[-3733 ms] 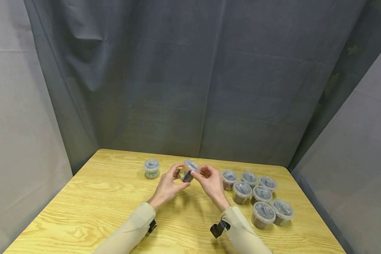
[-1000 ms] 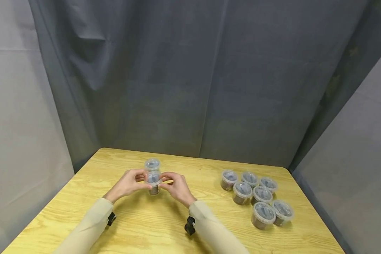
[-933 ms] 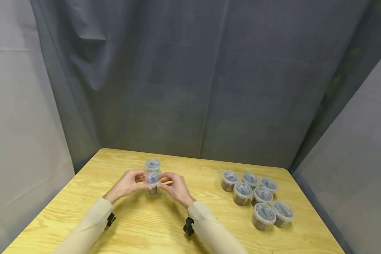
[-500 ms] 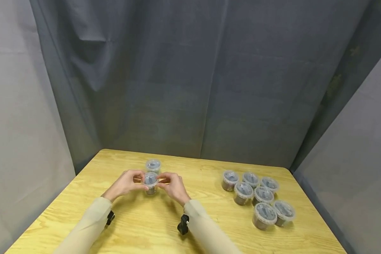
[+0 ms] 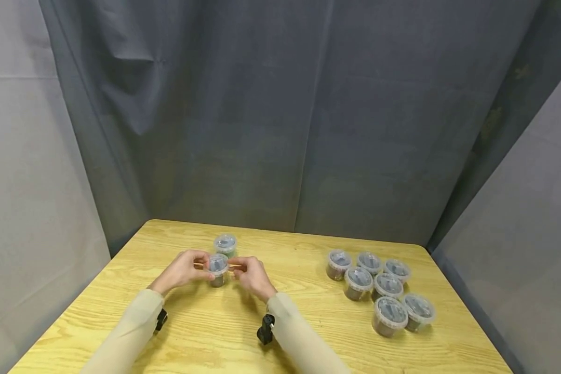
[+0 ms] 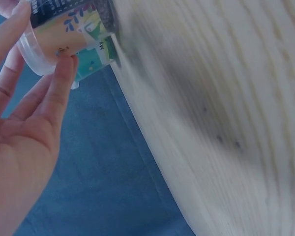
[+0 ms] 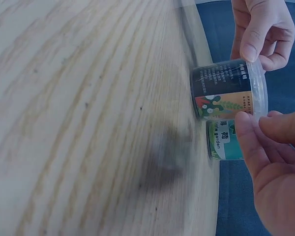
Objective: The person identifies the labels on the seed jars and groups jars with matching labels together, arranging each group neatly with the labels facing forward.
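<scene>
Both hands are on one small lidded tub [image 5: 217, 269] down on the wooden table [image 5: 121, 291], the left hand [image 5: 183, 269] pinching its lid rim with fingertips from one side and the right hand [image 5: 251, 275] pinching it from the other, thumb on the rim in the right wrist view. It stands upright just in front of a second tub with a green label [image 5: 226, 243], the two nearly touching. Well off to the right sits a cluster of seven more tubs [image 5: 378, 291], untouched.
</scene>
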Demonstrator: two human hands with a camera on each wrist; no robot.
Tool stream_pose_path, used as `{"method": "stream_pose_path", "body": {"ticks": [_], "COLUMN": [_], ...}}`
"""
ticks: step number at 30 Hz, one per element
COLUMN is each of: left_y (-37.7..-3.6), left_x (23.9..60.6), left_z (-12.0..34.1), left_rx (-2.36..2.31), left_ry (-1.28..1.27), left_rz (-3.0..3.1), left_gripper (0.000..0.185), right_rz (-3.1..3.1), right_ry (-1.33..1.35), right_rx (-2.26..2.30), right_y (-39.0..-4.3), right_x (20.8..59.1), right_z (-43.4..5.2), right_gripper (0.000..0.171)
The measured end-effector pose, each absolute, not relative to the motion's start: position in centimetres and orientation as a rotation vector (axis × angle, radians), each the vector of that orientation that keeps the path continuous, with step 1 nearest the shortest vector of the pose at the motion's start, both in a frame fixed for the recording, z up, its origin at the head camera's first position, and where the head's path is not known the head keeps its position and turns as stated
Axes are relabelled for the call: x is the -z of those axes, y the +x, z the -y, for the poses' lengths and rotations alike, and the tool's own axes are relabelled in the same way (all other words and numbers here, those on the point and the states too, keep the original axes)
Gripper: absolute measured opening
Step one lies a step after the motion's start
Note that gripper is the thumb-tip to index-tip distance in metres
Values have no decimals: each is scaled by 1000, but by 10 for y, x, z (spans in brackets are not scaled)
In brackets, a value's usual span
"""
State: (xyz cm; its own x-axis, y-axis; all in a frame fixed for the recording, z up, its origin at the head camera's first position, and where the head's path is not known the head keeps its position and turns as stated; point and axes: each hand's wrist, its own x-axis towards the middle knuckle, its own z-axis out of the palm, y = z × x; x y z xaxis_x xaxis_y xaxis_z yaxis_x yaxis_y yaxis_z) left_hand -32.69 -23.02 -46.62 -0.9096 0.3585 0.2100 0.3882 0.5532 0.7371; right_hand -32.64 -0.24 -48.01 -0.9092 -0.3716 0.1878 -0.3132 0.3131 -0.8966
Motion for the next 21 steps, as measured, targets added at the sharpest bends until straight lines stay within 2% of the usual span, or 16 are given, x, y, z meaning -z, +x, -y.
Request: {"method": "stream_pose_path", "body": {"ticks": [21], "left_y": [-330], "left_x": [468], "left_z": [228], "left_rx": [1202], "left_ry": [-626], "left_rz": [2776], "left_gripper": [30], "right_rz": [-2514], "right_ry": [-613], "right_rx": [1665], "right_y": [-323], "right_x": [476], "right_z": [-3], "right_gripper": [30]}}
